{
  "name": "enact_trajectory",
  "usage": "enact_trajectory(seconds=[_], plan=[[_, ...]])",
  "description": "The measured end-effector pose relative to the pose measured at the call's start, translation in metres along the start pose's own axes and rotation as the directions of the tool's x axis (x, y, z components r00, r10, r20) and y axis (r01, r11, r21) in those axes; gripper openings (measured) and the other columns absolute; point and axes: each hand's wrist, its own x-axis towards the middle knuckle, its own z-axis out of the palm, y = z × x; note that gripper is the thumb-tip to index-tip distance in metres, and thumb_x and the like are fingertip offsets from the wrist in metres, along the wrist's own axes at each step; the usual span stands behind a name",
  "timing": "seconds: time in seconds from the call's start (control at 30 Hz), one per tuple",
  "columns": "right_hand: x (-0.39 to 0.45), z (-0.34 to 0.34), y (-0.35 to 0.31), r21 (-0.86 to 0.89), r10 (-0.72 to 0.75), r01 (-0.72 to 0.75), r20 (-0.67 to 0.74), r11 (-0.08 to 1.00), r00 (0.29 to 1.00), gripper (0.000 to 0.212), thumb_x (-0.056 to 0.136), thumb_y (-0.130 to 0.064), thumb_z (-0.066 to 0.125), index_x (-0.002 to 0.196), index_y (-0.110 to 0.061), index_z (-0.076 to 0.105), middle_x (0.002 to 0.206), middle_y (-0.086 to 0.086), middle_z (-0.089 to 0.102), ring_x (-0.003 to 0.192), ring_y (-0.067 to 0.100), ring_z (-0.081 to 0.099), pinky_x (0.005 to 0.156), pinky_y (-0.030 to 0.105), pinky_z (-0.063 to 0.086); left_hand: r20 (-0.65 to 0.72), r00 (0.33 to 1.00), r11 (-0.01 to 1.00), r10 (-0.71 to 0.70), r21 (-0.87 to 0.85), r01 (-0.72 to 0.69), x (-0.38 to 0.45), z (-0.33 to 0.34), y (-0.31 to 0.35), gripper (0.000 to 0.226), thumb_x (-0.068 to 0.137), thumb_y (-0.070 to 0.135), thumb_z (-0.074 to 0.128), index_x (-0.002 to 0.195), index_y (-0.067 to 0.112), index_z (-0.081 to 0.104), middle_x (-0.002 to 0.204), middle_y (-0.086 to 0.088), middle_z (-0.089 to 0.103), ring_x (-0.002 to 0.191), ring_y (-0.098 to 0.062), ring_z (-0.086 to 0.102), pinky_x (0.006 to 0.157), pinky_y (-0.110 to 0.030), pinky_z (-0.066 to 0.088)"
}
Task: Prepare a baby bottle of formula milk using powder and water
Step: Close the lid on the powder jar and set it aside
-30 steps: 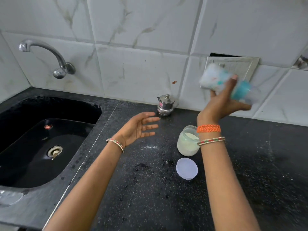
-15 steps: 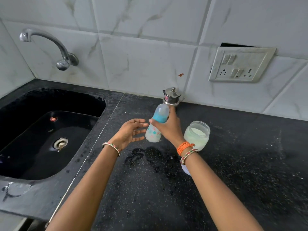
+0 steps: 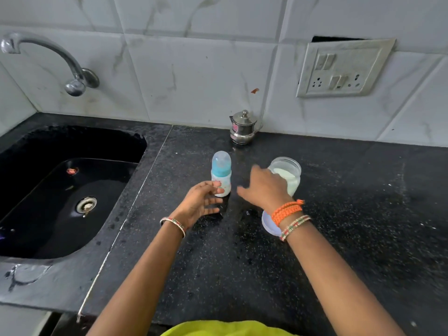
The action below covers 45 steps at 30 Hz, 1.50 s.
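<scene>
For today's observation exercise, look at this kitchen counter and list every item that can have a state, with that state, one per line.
Baby bottle: upright on the counter, cap on.
Powder jar: open, powder inside.
Jar lid: off, flat on the counter, partly hidden by the wrist.
Left hand: open, fingertips at the bottle's base.
Right hand: open, holding nothing.
Tap: no water running.
Steel pot: lid on.
Sink: wet.

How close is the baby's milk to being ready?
Nearly ready, it seems. Done: the bottle stands upright on the counter with its blue top and clear cap on. In hand: the left hand touches its base with relaxed fingers; the right hand hangs open beside it, holding nothing. Left: the powder jar is open, its lid flat on the counter.
</scene>
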Motion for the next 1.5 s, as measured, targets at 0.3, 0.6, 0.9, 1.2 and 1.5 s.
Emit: enact_trajectory(seconds=[0.3,0.6,0.9,1.2,1.5], plan=[[-0.041,0.028,0.046,-0.039,0.138,-0.133,0.256,0.99,0.957,0.067,0.075,-0.031,0.075,0.128,-0.014,0.038,0.127,0.017,0.051,0.113,0.035,0.055,0.086,0.038,0.048,0.148,0.989,0.989,-0.026,0.145,0.005,0.004,0.055,-0.008,0.013,0.091,0.011,0.054,0.1,0.019,0.058,0.094,0.003,0.068,0.074,-0.013,0.06,0.064,-0.029,0.052],[-0.022,-0.059,0.074,-0.316,0.244,-0.222,0.033,0.923,0.969,0.099,0.066,-0.036,0.082,0.141,-0.018,0.019,0.135,0.014,0.042,0.124,0.037,0.039,0.088,0.043,0.046,0.17,0.965,0.899,0.202,0.358,-0.251,0.019,0.077,0.012,0.041,0.084,0.004,0.064,0.118,0.019,0.047,0.119,-0.005,0.056,0.091,-0.016,0.058,0.069,-0.031,0.051],[0.025,-0.059,0.069,0.166,0.035,-0.039,0.026,0.985,0.999,0.095,0.068,-0.021,0.079,0.14,-0.02,0.017,0.141,0.012,0.039,0.128,0.036,0.037,0.098,0.05,0.043,0.286,0.929,0.683,0.236,0.631,-0.368,0.052,0.108,0.019,0.097,0.076,0.026,0.076,0.148,0.015,0.011,0.155,-0.005,0.023,0.141,-0.02,0.026,0.108,-0.028,0.024],[0.051,-0.061,0.061,0.013,-0.051,0.05,0.261,0.999,0.964,0.081,0.068,-0.018,0.08,0.138,-0.022,0.038,0.136,0.01,0.048,0.113,0.028,0.054,0.082,0.034,0.046,0.223,0.932,0.777,0.286,0.515,-0.362,0.069,0.113,-0.004,0.082,0.066,0.027,0.085,0.135,0.016,0.042,0.132,-0.003,0.056,0.116,-0.012,0.054,0.098,-0.027,0.045],[0.055,-0.064,0.056,-0.147,0.06,-0.036,0.159,0.988,0.985,0.069,0.077,-0.055,0.067,0.126,-0.009,0.052,0.124,0.015,0.057,0.109,0.033,0.058,0.077,0.035,0.046,0.203,0.918,0.774,0.34,0.494,-0.396,0.069,0.112,-0.01,0.074,0.068,0.027,0.083,0.131,0.019,0.045,0.132,-0.001,0.057,0.114,-0.01,0.053,0.098,-0.026,0.044]])
